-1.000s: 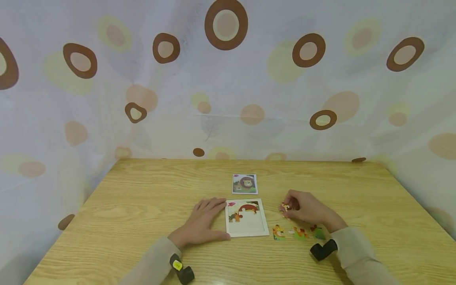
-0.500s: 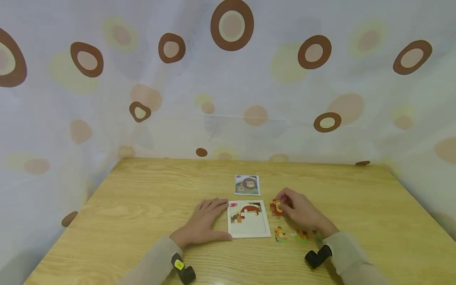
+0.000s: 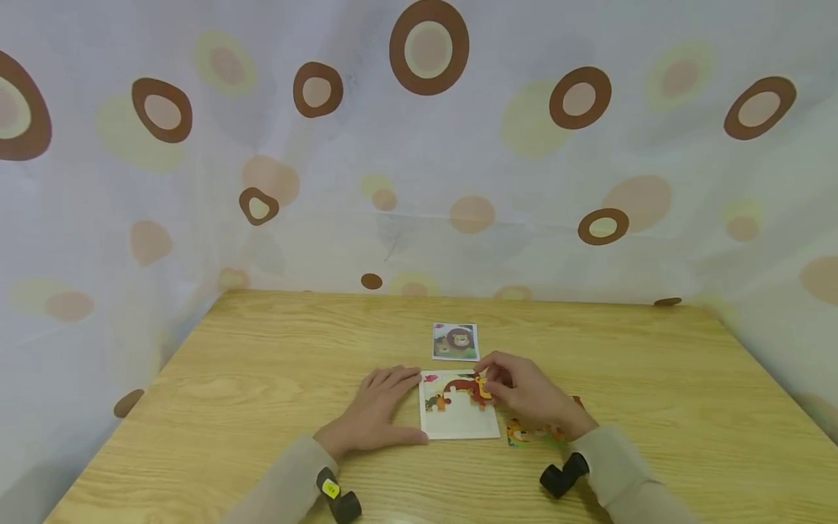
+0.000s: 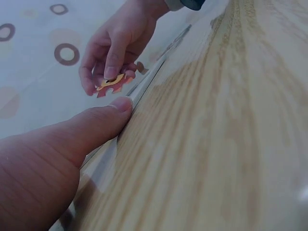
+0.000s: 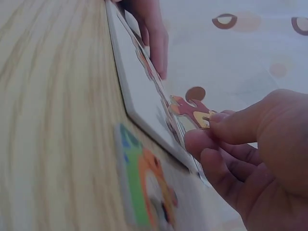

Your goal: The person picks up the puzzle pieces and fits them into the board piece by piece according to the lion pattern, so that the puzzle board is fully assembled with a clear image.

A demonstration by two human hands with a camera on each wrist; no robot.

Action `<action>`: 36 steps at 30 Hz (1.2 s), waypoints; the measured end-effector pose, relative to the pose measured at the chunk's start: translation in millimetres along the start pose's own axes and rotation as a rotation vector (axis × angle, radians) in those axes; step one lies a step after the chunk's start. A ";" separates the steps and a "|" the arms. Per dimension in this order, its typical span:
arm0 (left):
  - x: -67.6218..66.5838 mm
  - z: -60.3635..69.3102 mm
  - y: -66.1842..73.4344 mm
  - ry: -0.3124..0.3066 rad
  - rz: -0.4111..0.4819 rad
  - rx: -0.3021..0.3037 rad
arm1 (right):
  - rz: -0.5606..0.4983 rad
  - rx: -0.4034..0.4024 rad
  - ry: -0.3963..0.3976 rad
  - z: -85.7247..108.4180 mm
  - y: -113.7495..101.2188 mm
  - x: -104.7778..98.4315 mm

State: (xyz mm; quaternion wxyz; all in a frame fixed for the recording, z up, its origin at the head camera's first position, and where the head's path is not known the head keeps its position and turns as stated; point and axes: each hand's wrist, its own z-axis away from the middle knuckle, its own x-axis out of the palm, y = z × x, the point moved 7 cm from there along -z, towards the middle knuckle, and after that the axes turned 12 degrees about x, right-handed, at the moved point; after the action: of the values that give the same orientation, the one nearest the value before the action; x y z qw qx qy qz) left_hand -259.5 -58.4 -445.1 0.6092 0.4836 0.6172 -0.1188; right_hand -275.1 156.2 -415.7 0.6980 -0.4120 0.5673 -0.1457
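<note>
A white puzzle tray (image 3: 458, 428) lies on the table, its upper and left parts filled with several joined pieces (image 3: 437, 400). My left hand (image 3: 373, 413) rests flat beside it, fingertips and thumb touching its left edge. Between thumb and fingers my right hand (image 3: 527, 389) pinches a red-brown and yellow puzzle piece (image 5: 195, 111), tilted just above the tray's upper right area. In the left wrist view the same piece (image 4: 113, 85) shows past my left thumb (image 4: 103, 118). Whether it touches the tray I cannot tell.
Loose puzzle pieces (image 3: 517, 434) lie right of the tray, partly hidden under my right wrist. Behind the tray is a small lion picture card (image 3: 455, 342). A patterned cloth (image 3: 419, 160) hangs behind the wooden table (image 3: 294, 349).
My right hand has carried the puzzle piece leftward, from beside the tray to over its upper right, and turned it on the way. The left hand stays at the tray's edge.
</note>
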 end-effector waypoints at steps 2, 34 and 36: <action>0.6 -0.5 -0.5 0.000 -0.005 0.000 | 0.006 0.002 -0.003 -2.3 -3.4 4.7; 0.7 -0.7 0.2 -0.018 -0.016 -0.009 | 0.120 -0.044 0.051 -9.6 -31.3 32.7; 0.5 -0.3 0.3 -0.019 -0.016 -0.010 | 0.139 -0.055 0.011 -8.8 -31.4 34.5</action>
State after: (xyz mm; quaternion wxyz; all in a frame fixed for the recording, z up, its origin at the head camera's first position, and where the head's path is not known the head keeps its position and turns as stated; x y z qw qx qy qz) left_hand -259.4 -57.8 -445.4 0.6165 0.4746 0.6157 -0.1252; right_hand -264.0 110.1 -415.8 0.6917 -0.3899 0.6021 -0.0835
